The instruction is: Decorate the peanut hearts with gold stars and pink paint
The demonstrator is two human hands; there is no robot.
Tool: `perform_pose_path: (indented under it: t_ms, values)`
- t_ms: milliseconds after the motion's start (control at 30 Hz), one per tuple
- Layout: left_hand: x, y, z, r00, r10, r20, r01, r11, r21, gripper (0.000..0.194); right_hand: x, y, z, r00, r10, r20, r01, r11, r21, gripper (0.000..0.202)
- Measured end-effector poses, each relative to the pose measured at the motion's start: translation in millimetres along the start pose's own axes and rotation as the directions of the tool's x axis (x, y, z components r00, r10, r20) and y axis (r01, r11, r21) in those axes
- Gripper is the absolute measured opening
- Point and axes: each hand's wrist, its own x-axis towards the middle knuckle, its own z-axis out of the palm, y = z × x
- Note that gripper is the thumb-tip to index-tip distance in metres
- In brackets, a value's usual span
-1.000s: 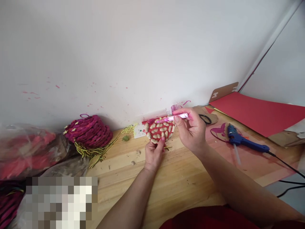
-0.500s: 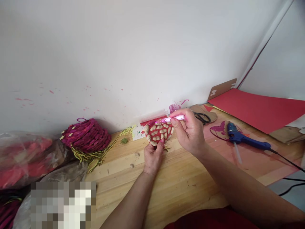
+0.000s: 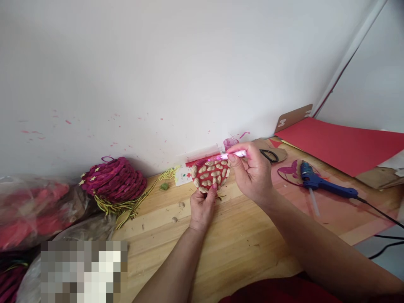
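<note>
My left hand point(image 3: 203, 207) grips the lower edge of a red piece covered with peanuts point(image 3: 209, 173), its thumb pressed on the front. Pinched in my right hand point(image 3: 252, 172) is a white paintbrush point(image 3: 237, 154) with a pink, paint-smeared tip. That tip meets the upper part of the peanut piece, where some of the surface is magenta. Behind the right hand stands a small pink-stained cup point(image 3: 230, 143), close to the wall.
A blue glue gun point(image 3: 331, 187) lies at the right with its cord trailing off. Black-handled scissors point(image 3: 269, 156) and red paper point(image 3: 344, 143) are farther back. At left sit a magenta bundle with yellow yarn point(image 3: 115, 181) and plastic bags point(image 3: 34, 210). Pink specks mark the wall.
The brush and my right hand have shifted very slightly over the top of the peanut piece. My left hand keeps the same hold.
</note>
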Motion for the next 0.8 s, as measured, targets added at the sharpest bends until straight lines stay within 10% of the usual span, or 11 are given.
perform_pose_path:
  t_ms: [800]
  values:
    - [-1.3,8.5,1.9,1.000,0.028,0.002,-0.028,1.000,0.013,0.048,-2.3,-3.9,1.7,0.991,-0.124,0.054,0.126,0.991,-0.047,0.008]
